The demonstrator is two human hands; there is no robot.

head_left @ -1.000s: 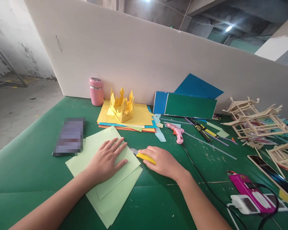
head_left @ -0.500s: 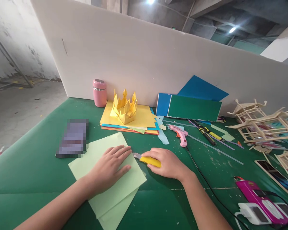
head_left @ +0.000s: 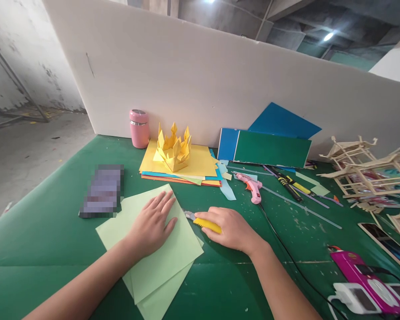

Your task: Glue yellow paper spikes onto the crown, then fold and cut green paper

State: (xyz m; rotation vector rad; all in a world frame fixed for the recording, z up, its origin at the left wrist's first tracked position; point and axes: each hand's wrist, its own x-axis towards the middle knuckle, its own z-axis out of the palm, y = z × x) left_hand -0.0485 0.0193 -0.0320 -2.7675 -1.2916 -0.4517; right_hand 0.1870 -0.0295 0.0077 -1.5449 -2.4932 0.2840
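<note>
Pale green paper lies on the table in front of me, one sheet folded over and a layer jutting out beneath its lower edge. My left hand rests flat on it, fingers stretched toward the upper corner. In my right hand is a yellow utility knife, gripped round the handle. Its blade end points left, close to the paper's right edge; whether the tip touches the paper I cannot tell. Beyond my hands a yellow folded-paper crown stands on a stack of coloured paper.
A pink flask stands at the back left, a blurred dark flat object nearer. Rightward lie a pink glue gun with its cord, a green board, wooden stick models, a phone and a magenta power strip.
My left hand has slid slightly left and up on the paper, away from its right edge. My right hand, still holding the knife, has shifted a little left.
</note>
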